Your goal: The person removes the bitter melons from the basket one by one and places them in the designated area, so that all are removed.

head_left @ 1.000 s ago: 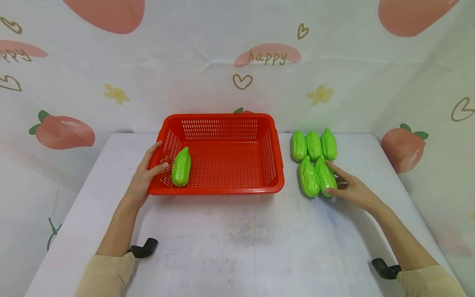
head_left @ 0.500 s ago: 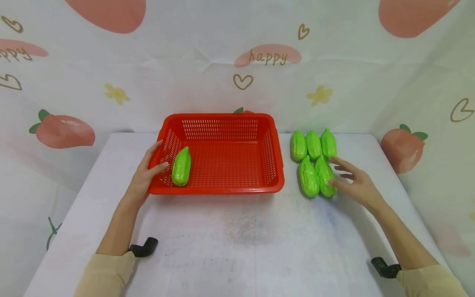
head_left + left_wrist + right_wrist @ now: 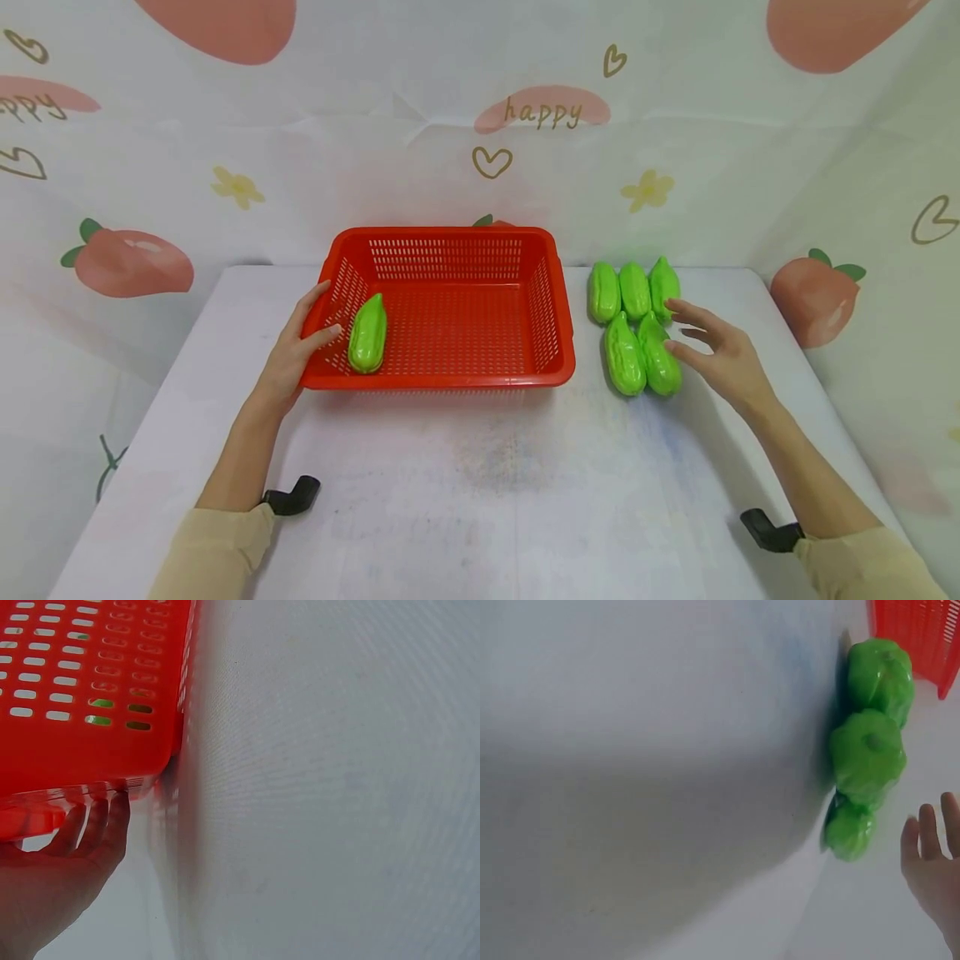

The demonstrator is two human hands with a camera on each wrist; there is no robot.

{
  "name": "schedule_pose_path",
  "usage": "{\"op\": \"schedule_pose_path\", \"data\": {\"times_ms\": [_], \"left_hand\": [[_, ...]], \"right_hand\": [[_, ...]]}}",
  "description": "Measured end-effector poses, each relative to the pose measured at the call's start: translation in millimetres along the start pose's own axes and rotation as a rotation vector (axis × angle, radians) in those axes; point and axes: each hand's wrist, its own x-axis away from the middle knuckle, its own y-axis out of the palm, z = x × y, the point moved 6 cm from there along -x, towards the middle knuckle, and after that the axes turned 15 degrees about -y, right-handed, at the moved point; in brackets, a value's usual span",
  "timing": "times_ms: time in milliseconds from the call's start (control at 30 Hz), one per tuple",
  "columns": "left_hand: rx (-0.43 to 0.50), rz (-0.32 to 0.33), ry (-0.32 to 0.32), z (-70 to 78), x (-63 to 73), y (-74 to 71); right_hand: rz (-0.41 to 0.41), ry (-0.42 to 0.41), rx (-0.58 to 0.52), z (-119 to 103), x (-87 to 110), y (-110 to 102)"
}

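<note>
My left hand (image 3: 287, 358) grips the left rim of a red plastic basket (image 3: 442, 382), thumb inside; in the left wrist view its fingers (image 3: 94, 829) lie under the rim. One bright green bitter melon (image 3: 367, 335) lies at the basket's left side. To the right of the basket, several more green bitter melons sit in two rows on the table. My right hand (image 3: 723, 354) hovers with parted fingers and nothing in them, beside the front right bitter melon (image 3: 662, 365) and the back right bitter melon (image 3: 664, 287). The right wrist view shows this hand (image 3: 934, 877) apart from the melons.
The white table (image 3: 510, 483) ends at a patterned cloth backdrop (image 3: 420, 158) just behind the basket. The front left melon (image 3: 625, 357) of the group touches its neighbour. A black device (image 3: 771, 531) is strapped on the right wrist, another black device (image 3: 294, 497) on the left.
My right hand has let go of the front right bitter melon, lifted and moved back, up to near the back right one. The left hand and basket stay put.
</note>
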Motion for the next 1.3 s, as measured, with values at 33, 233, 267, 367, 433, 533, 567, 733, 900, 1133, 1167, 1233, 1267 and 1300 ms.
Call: {"op": "schedule_pose_path", "data": {"times_ms": [33,233,267,367,433,533,567,733,900,1133,1167,1233,1267,1300], "left_hand": [[0.0,0.001,-0.001,-0.1,0.0,0.0],[-0.003,0.004,-0.002,-0.4,-0.1,-0.2],[-0.002,0.004,-0.001,-0.4,-0.1,-0.3],[0.002,0.004,0.006,0.9,-0.7,-0.1],[0.006,0.001,0.009,1.5,-1.0,0.0],[0.007,-0.003,0.007,2.0,-1.7,0.4],[0.007,-0.004,0.007,2.1,-1.8,0.4],[0.007,0.0,0.005,2.0,-1.6,-0.3],[0.006,0.001,0.002,0.4,-1.0,-0.5],[0.017,-0.005,0.008,0.7,-1.4,-0.4],[0.018,-0.005,0.008,0.9,-1.4,-0.6],[0.018,-0.006,0.007,0.8,-1.1,-0.7],[0.016,-0.004,0.006,0.5,-1.0,-0.9],[0.015,-0.003,0.004,0.3,-0.8,-1.0]], "right_hand": [[0.0,-0.004,-0.003,-1,-1.4,1],[0.003,-0.043,-0.032,-12,-9.9,7],[0.006,-0.052,-0.053,-14,-11.7,8],[0.015,-0.087,-0.147,-18,-16.9,13],[0.021,-0.108,-0.226,-21,-20.3,17],[0.02,-0.119,-0.286,-25,-24.4,23],[0.017,-0.118,-0.291,-27,-25.8,26],[-0.006,-0.114,-0.335,-33,-35.3,40],[-0.04,-0.14,-0.37,-40,-45.8,54],[-0.061,-0.128,-0.336,-50,-58.2,67],[-0.063,-0.121,-0.332,-52,-59.5,69],[-0.069,-0.108,-0.326,-54,-62.0,72],[-0.073,-0.103,-0.329,-55,-63.3,74],[-0.076,-0.097,-0.336,-57,-64.6,76]]}}
